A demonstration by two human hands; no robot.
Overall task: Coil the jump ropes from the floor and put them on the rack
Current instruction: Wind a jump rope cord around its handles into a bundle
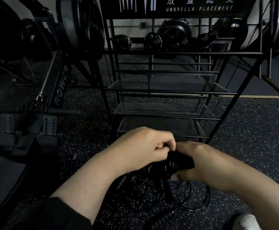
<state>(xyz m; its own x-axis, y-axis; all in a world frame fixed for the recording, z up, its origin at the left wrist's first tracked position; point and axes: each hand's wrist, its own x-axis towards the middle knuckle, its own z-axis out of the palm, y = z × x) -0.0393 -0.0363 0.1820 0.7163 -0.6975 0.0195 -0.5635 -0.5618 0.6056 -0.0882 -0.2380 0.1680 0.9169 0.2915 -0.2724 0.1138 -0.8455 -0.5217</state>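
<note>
Two bare hands meeting over a bundle of thin black jump ropes (pixel 171 165), seen from the single head view. Left hand (pixel 145 146) curled into a fist on the upper left of the bundle, thumb and forefinger pinching strands at the top. Right hand (pixel 196 161) wrapped round the right side of the same bundle, thumb tucked beneath, fingers closed over a dark mass that could be a handle, too dim to tell for sure. Both clamped on rope, touching each other at the knuckles.

Below the grip, loose loops of cord (pixel 176 195) hanging and spreading over the speckled black rubber floor (pixel 251 130), long axis running roughly down and toward the wearer. One ribbed black handle (pixel 171 188) dangling just beneath the right thumb; another beaded length (pixel 162 219) lying nearer the body, close to a white shoe (pixel 246 221).

Directly beyond the grip, just ahead and above: black metal rack with mesh shelves (pixel 165 112), lowest shelf nearest the knuckles, sign on top reading "UMBRELLA PLACEMENT". Dark dumbbells (pixel 153 41) behind the upper rail. Rowing machine with "POWER" lettering (pixel 60 87) well off to the left.

Coiling looks unfinished, much slack remaining underneath. Likely next: gathering that slack upward into the bundle, left hand being better placed to feed loops.
</note>
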